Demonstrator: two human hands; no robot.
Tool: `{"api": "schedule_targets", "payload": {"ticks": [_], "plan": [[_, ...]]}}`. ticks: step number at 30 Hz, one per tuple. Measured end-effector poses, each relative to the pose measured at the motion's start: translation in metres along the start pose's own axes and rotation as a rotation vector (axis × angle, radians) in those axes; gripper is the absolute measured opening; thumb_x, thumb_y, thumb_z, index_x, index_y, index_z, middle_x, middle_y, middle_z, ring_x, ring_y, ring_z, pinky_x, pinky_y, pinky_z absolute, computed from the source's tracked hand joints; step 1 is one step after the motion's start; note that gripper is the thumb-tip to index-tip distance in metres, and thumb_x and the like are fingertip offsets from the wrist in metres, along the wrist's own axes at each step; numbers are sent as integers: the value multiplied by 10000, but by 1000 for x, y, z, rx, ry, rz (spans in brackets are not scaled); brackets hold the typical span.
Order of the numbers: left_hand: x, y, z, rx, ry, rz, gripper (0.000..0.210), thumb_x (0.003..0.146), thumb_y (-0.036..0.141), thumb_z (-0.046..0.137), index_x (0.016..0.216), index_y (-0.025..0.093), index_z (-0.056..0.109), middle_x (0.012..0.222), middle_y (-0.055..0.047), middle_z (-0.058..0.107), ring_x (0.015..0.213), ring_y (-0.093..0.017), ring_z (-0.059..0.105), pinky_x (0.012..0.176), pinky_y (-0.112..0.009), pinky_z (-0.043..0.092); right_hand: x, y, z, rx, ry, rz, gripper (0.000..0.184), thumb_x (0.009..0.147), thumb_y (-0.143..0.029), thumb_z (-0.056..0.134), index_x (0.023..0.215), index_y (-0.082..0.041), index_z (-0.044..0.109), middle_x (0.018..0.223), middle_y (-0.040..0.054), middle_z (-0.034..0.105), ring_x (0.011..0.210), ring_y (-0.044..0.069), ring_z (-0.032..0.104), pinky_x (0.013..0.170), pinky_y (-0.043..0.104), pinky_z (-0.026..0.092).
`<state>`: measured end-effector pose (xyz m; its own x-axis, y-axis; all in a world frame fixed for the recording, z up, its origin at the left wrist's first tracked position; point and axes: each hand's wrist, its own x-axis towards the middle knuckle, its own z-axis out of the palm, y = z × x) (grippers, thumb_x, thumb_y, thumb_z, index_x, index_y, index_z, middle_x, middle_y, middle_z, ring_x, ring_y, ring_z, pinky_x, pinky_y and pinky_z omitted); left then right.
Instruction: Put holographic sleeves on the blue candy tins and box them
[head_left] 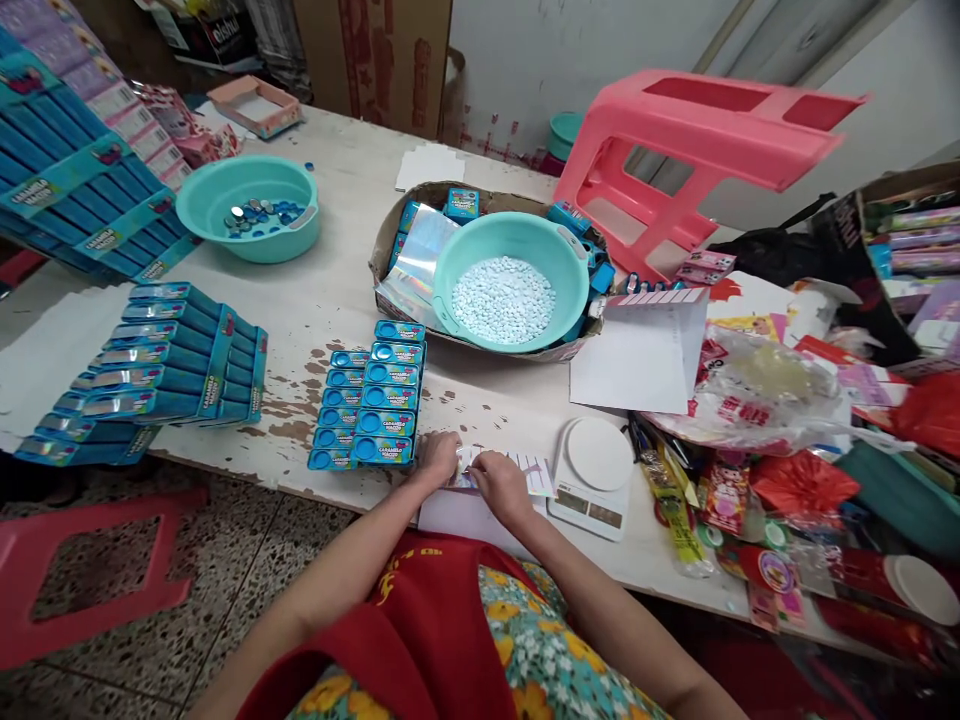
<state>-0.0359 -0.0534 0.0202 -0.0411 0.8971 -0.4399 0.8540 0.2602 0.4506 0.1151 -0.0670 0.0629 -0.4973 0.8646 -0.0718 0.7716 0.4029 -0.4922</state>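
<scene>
At the table's front edge, my left hand is closed at the left end of a shiny sticker sheet marked with pale strips. My right hand pinches over the same sheet, its fingertips close to the left ones. What lies between the fingertips is too small to make out. Just left of my hands stand stacked blue caramel boxes in two columns. A white kitchen scale sits to the right of the sheet. White paper lies under my hands.
A turquoise basin of pale candies rests on a carton. Another basin holds small blue and silver pieces. More blue boxes stand left. A pink stool and piled packaging occupy the right.
</scene>
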Motion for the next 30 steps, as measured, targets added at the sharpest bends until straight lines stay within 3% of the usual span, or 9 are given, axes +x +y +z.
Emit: {"api": "schedule_targets", "payload": {"ticks": [4,7,9,11,15,19,22,25,30], "plan": [[-14,12,-20,-133,51,44,302,883,259,373,985,195,651,1069,-93,635,1082,-220,517,932,-347,364,-3,-18,-52,449,72,166,162,849,-336,518,752,-208,540,713,2,597,656,141,536,642,266,419],[-39,25,-48,-696,44,188,428,941,338,213,1220,189,503,1227,-88,561,1145,-175,486,937,-313,387,-4,-31,-79,667,118,251,202,807,-388,573,748,-197,546,702,1,593,653,140,532,649,272,428],[-58,34,-66,-1073,-57,281,426,913,408,324,1252,190,462,1251,-97,542,1130,-179,501,892,-303,420,-3,-41,-89,788,121,279,220,785,-401,601,751,-189,551,698,1,588,657,138,525,641,271,425],[-77,40,-80,-1209,-174,280,393,827,430,506,1112,163,552,1079,-95,626,969,-175,578,800,-286,453,-3,-50,-94,886,113,293,226,773,-400,617,750,-184,552,688,-3,576,654,134,515,629,265,419],[-106,35,-102,-1161,-151,105,275,783,406,548,764,134,586,572,7,565,546,-103,521,561,-226,415,-3,-73,-88,952,156,327,215,759,-387,636,744,-185,564,694,-9,561,674,131,507,629,257,410],[-132,8,-128,-939,3,36,232,793,365,521,774,155,619,562,30,529,548,-93,490,537,-202,373,2,-101,-71,918,152,323,227,728,-406,657,702,-184,613,850,40,582,891,188,519,667,262,426],[-149,-17,-150,-864,50,-52,240,780,390,533,851,173,608,560,45,526,537,-103,500,516,-200,373,10,-125,-60,956,50,281,221,727,-400,657,701,-184,623,757,22,585,789,169,535,664,271,429],[-155,-38,-168,-770,82,-110,271,756,432,551,725,164,582,569,35,530,526,-103,491,490,-198,353,21,-146,-53,947,2,227,191,737,-366,652,691,-184,619,696,2,575,681,141,519,643,269,420],[-150,-60,-182,-708,119,-61,245,798,402,478,825,178,573,593,33,541,538,-111,492,497,-201,348,35,-164,-39,750,163,108,134,737,-296,644,656,-196,604,774,1,511,767,148,497,712,282,404]]}}
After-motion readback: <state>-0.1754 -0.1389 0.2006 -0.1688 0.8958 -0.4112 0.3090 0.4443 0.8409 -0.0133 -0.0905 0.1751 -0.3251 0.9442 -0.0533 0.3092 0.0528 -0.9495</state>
